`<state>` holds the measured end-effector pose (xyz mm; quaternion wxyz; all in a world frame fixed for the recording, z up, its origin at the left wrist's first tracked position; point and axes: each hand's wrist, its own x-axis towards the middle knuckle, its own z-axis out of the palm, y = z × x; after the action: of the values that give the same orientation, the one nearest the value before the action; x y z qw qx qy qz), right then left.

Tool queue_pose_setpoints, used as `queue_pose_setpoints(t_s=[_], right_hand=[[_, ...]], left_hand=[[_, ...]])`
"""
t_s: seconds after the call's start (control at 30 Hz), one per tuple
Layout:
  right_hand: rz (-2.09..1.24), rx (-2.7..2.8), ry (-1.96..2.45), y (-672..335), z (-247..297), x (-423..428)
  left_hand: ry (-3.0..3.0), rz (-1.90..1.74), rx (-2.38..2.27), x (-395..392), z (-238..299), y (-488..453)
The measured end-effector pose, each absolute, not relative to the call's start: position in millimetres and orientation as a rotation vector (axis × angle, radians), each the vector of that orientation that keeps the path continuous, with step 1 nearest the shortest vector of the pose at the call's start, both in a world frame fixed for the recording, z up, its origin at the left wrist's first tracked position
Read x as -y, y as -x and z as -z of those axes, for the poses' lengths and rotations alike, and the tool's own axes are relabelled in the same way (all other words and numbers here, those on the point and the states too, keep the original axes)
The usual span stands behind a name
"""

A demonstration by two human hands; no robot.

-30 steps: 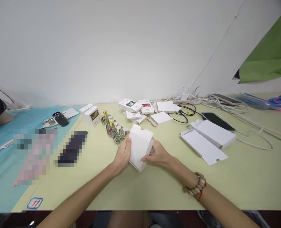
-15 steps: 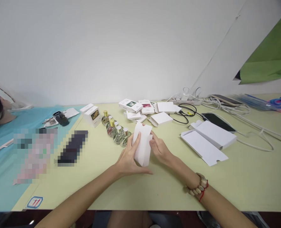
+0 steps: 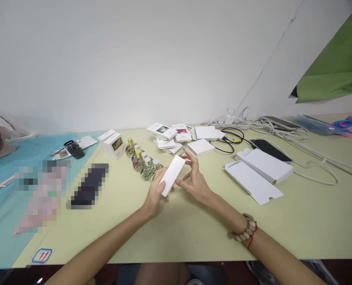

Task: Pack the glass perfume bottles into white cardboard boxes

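Note:
My left hand (image 3: 152, 198) grips a small white carton (image 3: 173, 175), which is tilted with its narrow closed end facing me. Beside its right edge is my right hand (image 3: 197, 185), fingers apart and curved; whether a fingertip touches the carton's far corner I cannot tell. Just beyond my left hand stand several round glass perfume bottles (image 3: 147, 171) with gold and silver caps, partly hidden by that hand. Two upright white boxes (image 3: 114, 145), one with a printed picture, are left of the bottles.
Flat white cartons (image 3: 200, 146) lie piled at the back. More unfolded cartons (image 3: 253, 182) are on the right, near a phone (image 3: 271, 151) and tangled cables (image 3: 283, 132). A blue cloth (image 3: 3, 206) covers the left side, with a black jar (image 3: 74, 149) on it.
The carton has turned so that its open flap no longer shows and a closed narrow face does. My right hand has loosened from it, fingers spreading.

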<state>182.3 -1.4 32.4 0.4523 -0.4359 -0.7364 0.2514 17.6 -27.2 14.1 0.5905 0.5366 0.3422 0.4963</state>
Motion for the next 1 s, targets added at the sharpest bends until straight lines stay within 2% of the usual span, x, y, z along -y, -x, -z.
queue_pose_setpoints(t_s=[0.17,0.47,0.83,1.0], right_hand=[[-0.695,1.73,1.1,-180.4,-33.0,1.9],[-0.866,1.472,1.093,-180.1,-37.0,-1.0],[-1.43,1.039,0.99,-175.8,-38.1,-2.5],[-1.688,1.04,0.895,-172.6,-33.0,0.2]], left_hand=[[-0.884,-1.065,-0.758,22.9,-20.6,-23.3],[-0.767,-0.979,-0.712,18.3,-31.3,-16.3],[-0.655,-0.894,-0.56,21.5,-32.5,-19.6],[-0.546,-0.877,-0.529,24.4,-31.5,-20.6]])
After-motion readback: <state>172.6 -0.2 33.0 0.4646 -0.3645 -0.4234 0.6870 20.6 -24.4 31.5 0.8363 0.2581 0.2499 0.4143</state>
